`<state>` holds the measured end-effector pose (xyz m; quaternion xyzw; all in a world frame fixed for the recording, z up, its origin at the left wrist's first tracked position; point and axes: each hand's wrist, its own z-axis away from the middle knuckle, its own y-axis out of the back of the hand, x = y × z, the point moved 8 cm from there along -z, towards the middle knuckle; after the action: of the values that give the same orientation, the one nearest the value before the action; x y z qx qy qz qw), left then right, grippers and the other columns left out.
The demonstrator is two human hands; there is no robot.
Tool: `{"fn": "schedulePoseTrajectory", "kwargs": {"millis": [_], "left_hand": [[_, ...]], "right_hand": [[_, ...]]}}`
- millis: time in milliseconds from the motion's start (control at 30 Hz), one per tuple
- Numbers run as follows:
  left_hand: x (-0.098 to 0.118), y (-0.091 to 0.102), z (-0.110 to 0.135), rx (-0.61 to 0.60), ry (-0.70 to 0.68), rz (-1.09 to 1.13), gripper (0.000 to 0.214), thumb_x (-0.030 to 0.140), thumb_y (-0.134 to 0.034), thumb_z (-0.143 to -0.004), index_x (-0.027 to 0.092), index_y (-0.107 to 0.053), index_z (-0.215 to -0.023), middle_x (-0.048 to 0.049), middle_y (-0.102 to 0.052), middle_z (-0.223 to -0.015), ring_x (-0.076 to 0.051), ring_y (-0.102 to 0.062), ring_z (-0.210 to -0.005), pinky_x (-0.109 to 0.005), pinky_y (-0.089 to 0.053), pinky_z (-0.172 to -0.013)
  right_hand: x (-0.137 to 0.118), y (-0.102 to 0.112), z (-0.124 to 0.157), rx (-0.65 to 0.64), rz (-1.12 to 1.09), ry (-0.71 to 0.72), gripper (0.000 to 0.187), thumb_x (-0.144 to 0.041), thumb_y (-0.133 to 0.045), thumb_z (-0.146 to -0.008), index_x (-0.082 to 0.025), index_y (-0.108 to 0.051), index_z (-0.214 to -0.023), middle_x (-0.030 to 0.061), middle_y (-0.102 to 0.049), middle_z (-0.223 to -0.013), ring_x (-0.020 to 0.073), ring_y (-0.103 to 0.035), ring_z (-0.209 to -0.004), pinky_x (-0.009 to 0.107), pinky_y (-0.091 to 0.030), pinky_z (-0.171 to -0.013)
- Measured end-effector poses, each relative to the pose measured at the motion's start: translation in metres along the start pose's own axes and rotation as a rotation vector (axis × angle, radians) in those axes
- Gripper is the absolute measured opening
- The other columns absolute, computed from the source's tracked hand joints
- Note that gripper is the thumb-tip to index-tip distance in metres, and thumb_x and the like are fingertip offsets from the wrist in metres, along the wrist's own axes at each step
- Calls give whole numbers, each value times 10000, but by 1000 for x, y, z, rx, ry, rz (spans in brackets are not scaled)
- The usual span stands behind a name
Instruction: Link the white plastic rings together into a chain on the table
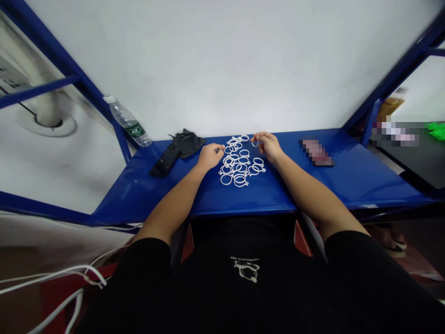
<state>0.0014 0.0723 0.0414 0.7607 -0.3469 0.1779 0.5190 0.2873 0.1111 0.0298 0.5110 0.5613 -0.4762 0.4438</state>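
Observation:
Several white plastic rings [239, 163] lie in a loose heap on the blue shelf [215, 199] in front of me. My left hand [209, 155] rests at the heap's left edge, its fingers curled and pinching a ring at the tips. My right hand [267, 144] sits at the heap's upper right, its fingers pinched on a single white ring [255, 143].
A black phone [164, 162] and a black cloth [186, 142] lie left of the heap. A clear water bottle [128, 121] leans against the blue frame post at far left. A blurred flat object [316, 152] lies to the right. White cables [66, 283] hang at lower left.

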Motion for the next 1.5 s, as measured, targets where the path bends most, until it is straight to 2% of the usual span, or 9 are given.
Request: {"fn": "schedulePoseTrajectory", "kwargs": {"millis": [333,467,633,700,833,967,1067,1267,1500], "left_hand": [[7,7,-1,9,-43,-69,393,53,-566,-951,211,-923,-996,-62,-894,-1093,-261,-831,-1070,-373,-628,-1074],[6,3,2,-21,3,-132,337,78,-608,-976,242,-891,-1061,-57,-894,-1066,-291,-831,-1061,-390,-616,-1017],[-5,8,4,68,113,-226,225,183,-709,-1012,262,-842,-1176,-67,-855,-919,-333,-814,-1009,-404,-576,-906],[-6,8,4,89,104,-241,107,276,-741,-1030,267,-845,-1056,-68,-815,-820,-334,-799,-956,-397,-567,-862],[0,2,5,52,16,-284,291,402,-766,-1045,251,-806,-800,-97,-793,-827,-311,-774,-917,-384,-579,-842],[12,-9,8,-78,-97,-234,192,351,-733,-1075,243,-886,-1118,-113,-832,-1264,-300,-782,-1162,-390,-608,-1024],[20,-22,12,-222,-179,-171,307,309,-686,-1105,250,-842,-1363,-101,-789,-1473,-295,-749,-1322,-403,-589,-1147],[14,-27,12,-277,-162,-164,336,267,-611,-1140,219,-829,-1391,-129,-829,-1390,-309,-770,-1287,-443,-593,-1146],[9,-27,10,-295,-165,-220,362,209,-601,-1104,260,-875,-1335,-108,-829,-1328,-297,-761,-1247,-402,-598,-1105]], "right_hand": [[2,3,-3,18,68,-19,176,-342,-725,-817,-205,-734,-927,68,-860,-940,93,-485,-447,259,-394,-433],[3,2,-3,28,38,-20,194,-352,-728,-819,-201,-743,-940,52,-851,-924,85,-493,-442,246,-396,-423],[3,0,-4,15,15,-9,247,-345,-736,-829,-192,-762,-1021,53,-850,-979,82,-521,-448,257,-420,-436],[4,0,-4,9,33,-10,253,-343,-733,-833,-192,-765,-1034,52,-850,-991,82,-524,-452,260,-421,-440],[4,-1,-3,18,29,-10,263,-338,-715,-808,-197,-770,-1023,45,-855,-986,86,-517,-451,255,-421,-428],[1,-2,-2,3,65,14,243,-355,-712,-810,-203,-775,-989,50,-846,-952,92,-510,-467,249,-420,-438],[0,-2,-2,-4,125,32,178,-330,-689,-805,-207,-763,-910,41,-810,-871,102,-502,-479,254,-410,-454],[2,-1,-2,21,220,67,112,-245,-597,-738,-216,-704,-726,28,-698,-677,142,-519,-537,250,-404,-494],[4,-16,5,-79,336,85,229,-281,-611,-795,-210,-789,-920,40,-814,-880,165,-583,-616,283,-488,-591]]}}
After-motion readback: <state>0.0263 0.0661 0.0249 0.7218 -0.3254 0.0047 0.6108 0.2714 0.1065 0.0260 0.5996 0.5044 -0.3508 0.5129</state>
